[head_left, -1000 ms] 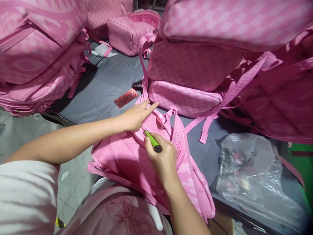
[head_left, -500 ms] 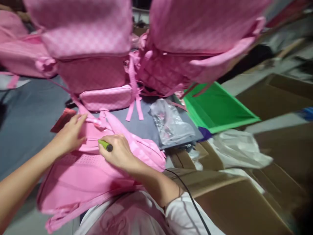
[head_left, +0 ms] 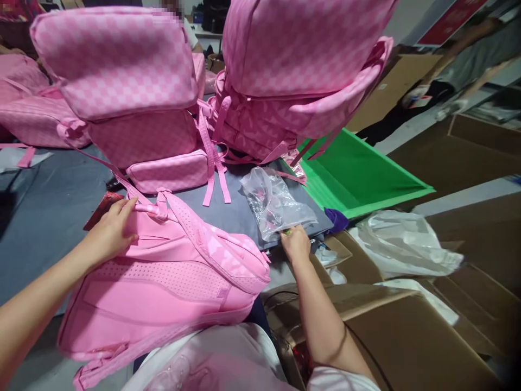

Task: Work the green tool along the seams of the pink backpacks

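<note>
A pink backpack (head_left: 171, 277) lies back-side up on the grey table (head_left: 44, 217) just in front of me. My left hand (head_left: 109, 232) rests on its top edge near the carry handle, fingers curled against the fabric. My right hand (head_left: 296, 243) has reached right to the table's edge, just under a clear plastic bag (head_left: 273, 203). Its fingers are closed around a small green lighter-like tool (head_left: 287, 232), of which only the tip shows.
Two stacked pink checkered backpacks (head_left: 122, 81) (head_left: 301, 65) stand behind. A red tag (head_left: 101, 209) lies by my left hand. A green sheet (head_left: 358, 174), brown cardboard boxes (head_left: 407, 326) and white plastic (head_left: 402, 244) fill the right side.
My right hand left the backpack's top and moved right to the table's edge beside the plastic bag, taking the green tool along. My left hand stayed on the backpack. The view swung right.
</note>
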The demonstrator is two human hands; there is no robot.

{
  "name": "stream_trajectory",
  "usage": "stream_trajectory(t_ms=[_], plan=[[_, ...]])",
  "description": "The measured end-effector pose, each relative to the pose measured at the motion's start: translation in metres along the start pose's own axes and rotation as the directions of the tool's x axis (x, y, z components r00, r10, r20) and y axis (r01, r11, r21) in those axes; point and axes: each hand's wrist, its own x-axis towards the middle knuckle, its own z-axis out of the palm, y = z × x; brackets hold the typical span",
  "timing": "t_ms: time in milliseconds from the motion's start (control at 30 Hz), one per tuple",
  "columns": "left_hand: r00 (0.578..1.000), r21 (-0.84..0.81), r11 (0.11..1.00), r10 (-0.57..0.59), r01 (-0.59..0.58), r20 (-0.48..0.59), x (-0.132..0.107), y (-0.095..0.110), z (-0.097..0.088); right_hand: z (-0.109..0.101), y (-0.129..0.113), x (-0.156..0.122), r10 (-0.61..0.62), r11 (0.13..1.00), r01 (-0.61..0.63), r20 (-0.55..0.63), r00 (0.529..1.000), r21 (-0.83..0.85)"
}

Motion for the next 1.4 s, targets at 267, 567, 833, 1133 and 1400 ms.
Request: stream_trajectory(t_ms=[267, 567, 833, 1133, 1400], plan=[[0.998, 0.015, 0.998, -0.059, 0.059, -0.018, 0.001, -0.001, 0.007, 0.012, -0.025, 0.013, -0.139, 0.984, 0.159, 0.211, 0.968, -0.08], [0.999, 0.027, 0.999, -0.034, 0.034, -0.01, 0.002, -0.007, 0.005, -0.018, 0.002, -0.026, 0.074, 0.996, -0.073, -0.013, 0.997, 0.047], [0.999, 0.067, 0.997, -0.047, 0.048, -0.014, 0.003, 0.002, 0.002, -0.063, -0.012, -0.055, 0.188, 0.954, -0.19, 0.031, 0.982, 0.231], [0.977, 0.06, 0.99, -0.115, 0.128, -0.181, -0.014, 0.039, -0.015, -0.084, -0.082, -0.065, -0.374, 0.797, 0.499, -0.371, 0.85, 0.339], [0.995, -0.886, 0.454, 0.009, -0.09, -0.097, -0.047, 0.136, 0.01, -0.085, -0.178, -0.099, -0.714, 0.208, 0.567, -0.273, 0.645, 0.797]])
